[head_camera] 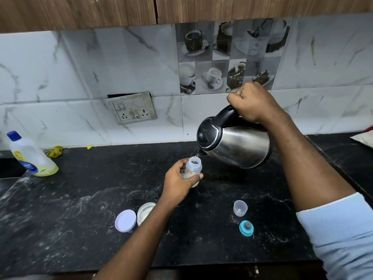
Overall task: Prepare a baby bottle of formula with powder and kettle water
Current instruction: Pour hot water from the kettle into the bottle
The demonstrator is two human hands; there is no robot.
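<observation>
In the head view, I see the baby bottle in the middle of the frame, above the black counter. It stands almost straight up and leans a little. Its open mouth points up toward the kettle. I cannot tell if its bottom touches the counter.

The left hand is wrapped round the bottle's lower half. The right hand grips the kettle's black handle, right of the middle. The two hands are well apart.

The kettle is tipped, with its spout pointing down and left, just over the bottle's mouth. A thin stream of water seems to run in.

In the lower middle, partly hidden by the left arm, sits an open powder jar with its white lid just beside it. In the lower right lie a clear cap and a teal nipple ring.

At the far left stands a soap bottle, with a yellow cloth near it.
</observation>
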